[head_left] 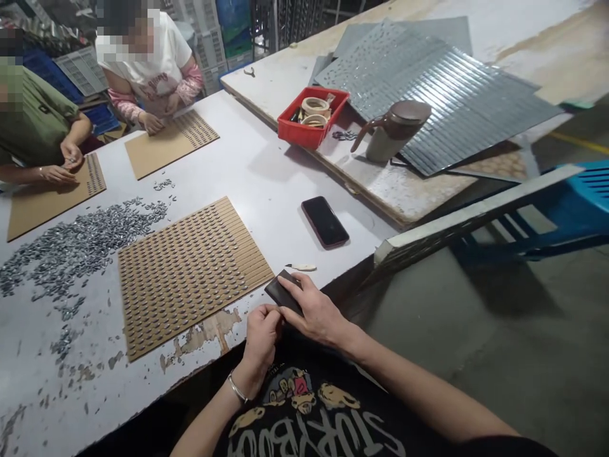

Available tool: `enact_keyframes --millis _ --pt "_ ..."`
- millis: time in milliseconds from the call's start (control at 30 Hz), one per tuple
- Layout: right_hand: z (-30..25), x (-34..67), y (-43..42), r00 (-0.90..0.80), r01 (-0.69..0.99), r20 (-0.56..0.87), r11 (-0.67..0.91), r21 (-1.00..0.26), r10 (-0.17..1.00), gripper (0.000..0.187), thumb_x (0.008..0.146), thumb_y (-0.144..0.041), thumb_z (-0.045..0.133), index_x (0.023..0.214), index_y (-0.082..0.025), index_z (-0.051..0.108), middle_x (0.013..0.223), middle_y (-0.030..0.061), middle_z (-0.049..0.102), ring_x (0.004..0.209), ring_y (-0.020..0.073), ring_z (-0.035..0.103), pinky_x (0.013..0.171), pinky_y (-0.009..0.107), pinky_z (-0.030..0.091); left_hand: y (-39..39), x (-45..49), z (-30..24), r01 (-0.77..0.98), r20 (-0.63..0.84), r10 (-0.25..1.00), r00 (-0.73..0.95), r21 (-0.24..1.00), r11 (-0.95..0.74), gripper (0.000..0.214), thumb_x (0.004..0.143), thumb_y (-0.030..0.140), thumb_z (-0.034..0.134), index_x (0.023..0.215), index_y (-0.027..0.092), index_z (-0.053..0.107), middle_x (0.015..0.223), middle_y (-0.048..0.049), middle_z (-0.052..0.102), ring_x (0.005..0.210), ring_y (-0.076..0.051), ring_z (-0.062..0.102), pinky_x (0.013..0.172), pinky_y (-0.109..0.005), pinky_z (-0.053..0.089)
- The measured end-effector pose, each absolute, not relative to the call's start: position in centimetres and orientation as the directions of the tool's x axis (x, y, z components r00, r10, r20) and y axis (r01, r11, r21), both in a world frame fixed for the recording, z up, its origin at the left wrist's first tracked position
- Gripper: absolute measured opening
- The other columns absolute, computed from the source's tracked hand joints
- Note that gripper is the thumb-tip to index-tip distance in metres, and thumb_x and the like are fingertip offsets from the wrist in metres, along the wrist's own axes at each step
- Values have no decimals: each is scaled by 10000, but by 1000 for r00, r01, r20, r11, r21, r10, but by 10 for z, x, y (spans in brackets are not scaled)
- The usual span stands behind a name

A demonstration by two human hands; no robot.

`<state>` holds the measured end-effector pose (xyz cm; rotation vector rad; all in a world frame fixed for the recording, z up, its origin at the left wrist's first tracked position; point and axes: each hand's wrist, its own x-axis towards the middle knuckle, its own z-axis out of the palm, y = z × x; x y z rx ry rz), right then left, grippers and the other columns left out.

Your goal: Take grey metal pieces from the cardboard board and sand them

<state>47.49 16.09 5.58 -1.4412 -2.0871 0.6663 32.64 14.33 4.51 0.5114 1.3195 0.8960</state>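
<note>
My right hand rests at the table's near edge with its fingers wrapped over a small dark flat block. My left hand sits right beside it, fingers curled and pinched against the block's near end. To the left lies a brown slotted board filled with rows of small metal pieces. A small pale knife-like tool lies just beyond the block.
A pile of loose metal pieces spreads over the left of the white table. A black phone, a red tray of tape rolls, a brown jug and grey ribbed sheets lie further off. Two people work at boards far left.
</note>
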Motion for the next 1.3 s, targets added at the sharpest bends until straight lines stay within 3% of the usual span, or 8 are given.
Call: enact_keyframes --millis 100,267,500,733,967,1167,1300 --pt "55 494 147 -302 723 150 328 -608 942 581 845 -277 616 1404 -180 491 1366 194 445 1251 340 501 987 477 514 146 334 51 -325 -625 780 13 735 595 214 614 312 686 632 165 531 489 66 473 346 -14 266 378 -188 148" --pt "54 529 129 -235 789 99 249 -561 967 530 835 -302 606 1355 -215 544 1292 166 509 1107 311 600 886 443 571 151 335 49 -370 -582 812 -49 765 526 239 600 290 702 580 160 503 512 64 479 348 3 244 385 -188 144" --pt "56 497 156 -192 734 205 279 -620 960 577 857 -309 604 1408 -206 467 1319 168 473 1219 313 536 958 444 542 149 343 47 -273 -594 804 -15 776 568 216 646 317 692 667 152 554 508 57 482 381 -26 312 394 -188 160" --pt "51 521 136 -254 782 134 285 -554 958 540 818 -299 612 1350 -230 550 1283 154 516 1109 313 601 862 423 583 154 336 42 -381 -654 756 -17 704 600 264 604 337 714 608 158 520 509 57 491 340 0 241 387 -193 141" --pt "52 497 161 -203 771 202 284 -570 958 577 842 -322 617 1393 -206 490 1321 175 471 1197 328 548 930 445 557 154 342 40 -366 -665 747 7 694 620 239 621 326 703 631 162 529 488 61 475 338 -21 288 384 -196 178" --pt "47 517 142 -292 765 114 304 -568 950 554 802 -270 625 1349 -235 544 1295 148 495 1128 303 591 884 416 577 158 335 40 -416 -688 726 -14 664 621 245 585 314 706 606 159 517 502 54 496 330 -2 249 380 -196 131" --pt "53 518 156 -200 792 148 248 -557 969 553 835 -321 619 1369 -221 519 1301 160 479 1151 312 574 908 433 567 160 337 41 -424 -685 728 -21 666 614 236 580 304 700 614 158 517 513 55 503 336 -3 265 379 -192 135"
